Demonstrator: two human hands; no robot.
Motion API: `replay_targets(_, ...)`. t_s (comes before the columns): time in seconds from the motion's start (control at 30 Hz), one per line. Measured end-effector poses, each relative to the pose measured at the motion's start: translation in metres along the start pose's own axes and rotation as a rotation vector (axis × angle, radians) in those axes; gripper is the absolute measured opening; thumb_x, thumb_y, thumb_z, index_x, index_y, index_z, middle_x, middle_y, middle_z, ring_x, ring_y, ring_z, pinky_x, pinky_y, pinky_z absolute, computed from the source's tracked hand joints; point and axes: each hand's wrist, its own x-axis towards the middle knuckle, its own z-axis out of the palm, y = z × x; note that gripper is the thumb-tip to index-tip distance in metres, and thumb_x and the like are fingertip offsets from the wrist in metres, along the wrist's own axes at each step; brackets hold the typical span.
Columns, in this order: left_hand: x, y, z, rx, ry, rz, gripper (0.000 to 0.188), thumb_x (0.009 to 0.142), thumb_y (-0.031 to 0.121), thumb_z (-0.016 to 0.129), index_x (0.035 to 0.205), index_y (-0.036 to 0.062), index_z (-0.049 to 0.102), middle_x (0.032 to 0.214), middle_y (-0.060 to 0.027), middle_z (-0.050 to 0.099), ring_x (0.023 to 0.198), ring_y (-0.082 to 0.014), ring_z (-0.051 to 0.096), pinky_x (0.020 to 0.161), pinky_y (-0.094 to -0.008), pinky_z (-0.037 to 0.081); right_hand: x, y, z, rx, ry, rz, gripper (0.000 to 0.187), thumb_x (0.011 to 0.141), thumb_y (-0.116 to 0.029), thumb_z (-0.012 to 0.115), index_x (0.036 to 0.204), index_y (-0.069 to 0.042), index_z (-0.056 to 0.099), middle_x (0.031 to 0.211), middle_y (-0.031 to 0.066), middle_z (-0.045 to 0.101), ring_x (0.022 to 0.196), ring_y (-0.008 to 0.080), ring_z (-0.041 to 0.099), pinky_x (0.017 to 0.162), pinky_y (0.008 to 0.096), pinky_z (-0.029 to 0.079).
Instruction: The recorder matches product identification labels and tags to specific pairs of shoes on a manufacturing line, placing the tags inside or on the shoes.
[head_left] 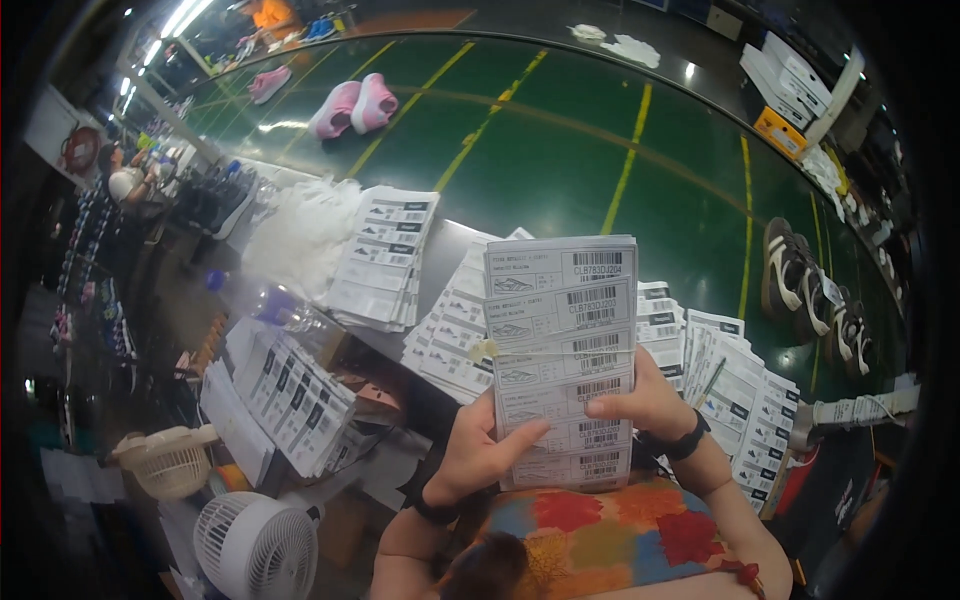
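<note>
Both hands hold up a thick stack of printed label sheets (560,300), each sheet showing a column of shoe drawings and barcodes. A thin band crosses the stack, with a small yellowish lump at its left edge. My left hand (485,450) grips the lower left side, its thumb flat on the front. My right hand (645,405) grips the right side, thumb also on the front. The fingers behind the stack are hidden. Beyond the stack, more label sheets (450,330) lie fanned on the worktop, and another pile of label sheets (735,390) spreads to the right.
A green conveyor belt (580,140) with yellow lines runs across, carrying pink shoes (355,105) and dark shoes (800,280). At the left are a white plastic bag (300,235), a bottle (265,300), label stacks (290,400) and a white fan (255,545). Shoe boxes (785,90) stand far right.
</note>
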Motion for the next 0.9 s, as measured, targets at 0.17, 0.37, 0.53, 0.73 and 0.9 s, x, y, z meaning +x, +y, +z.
replay_targets(0.17, -0.025, -0.013, -0.015, 0.010, 0.276, 0.010, 0.034, 0.095, 0.008, 0.067, 0.125, -0.0055, 0.058, 0.116, -0.0130, 0.070, 0.105, -0.0126, 0.064, 0.090, -0.0275, 0.051, 0.002, 0.029, 0.030, -0.033, -0.024, 0.091, 0.085, 0.085, -0.004, 0.077, 0.151, -0.001, 0.022, 0.140, 0.0128, 0.050, 0.127, 0.0195, 0.051, 0.109, 0.0350, 0.041)
replay_targets(0.37, -0.051, -0.010, -0.098, 1.094, 0.739, 0.355, 0.045, 0.079, 0.018, 0.082, 0.119, 0.0037, 0.066, 0.113, -0.0169, 0.068, 0.111, -0.0332, 0.064, 0.099, -0.0441, 0.049, -0.001, 0.047, 0.014, -0.046, 0.150, 0.105, 0.073, 0.087, -0.002, 0.073, 0.147, 0.001, 0.032, 0.136, 0.0129, 0.056, 0.124, 0.0188, 0.054, 0.105, 0.0335, 0.046)
replay_targets(0.53, -0.073, -0.057, -0.159, 1.720, 1.066, -0.507, 0.099, 0.069, 0.022, 0.086, 0.153, 0.0082, 0.035, 0.157, -0.0266, 0.027, 0.140, -0.0573, 0.028, 0.111, -0.0700, 0.024, 0.018, 0.035, 0.007, -0.128, 0.164, 0.127, 0.071, 0.086, -0.003, 0.074, 0.146, 0.001, 0.036, 0.131, 0.0127, 0.060, 0.118, 0.0195, 0.060, 0.101, 0.0334, 0.049)
replay_targets(0.73, -0.100, -0.100, -0.194, 1.711, 1.239, 0.016, 0.057, 0.085, 0.005, 0.060, 0.142, 0.0006, 0.051, 0.146, -0.0289, 0.047, 0.129, -0.0535, 0.049, 0.102, -0.0666, 0.041, 0.041, 0.018, 0.021, -0.228, -0.050, 0.209, 0.068, 0.087, -0.006, 0.075, 0.144, 0.002, 0.039, 0.130, 0.0114, 0.060, 0.119, 0.0180, 0.059, 0.102, 0.0331, 0.047)
replay_targets(0.9, -0.123, -0.061, -0.193, 1.356, 1.510, 0.339, 0.052, 0.086, 0.002, 0.068, 0.134, -0.0123, 0.053, 0.131, -0.0310, 0.059, 0.117, -0.0440, 0.062, 0.099, -0.0450, 0.051, 0.073, 0.013, 0.039, -0.217, -0.187, 0.286, 0.066, 0.087, -0.006, 0.075, 0.143, 0.001, 0.041, 0.130, 0.0109, 0.060, 0.120, 0.0166, 0.057, 0.103, 0.0325, 0.046)
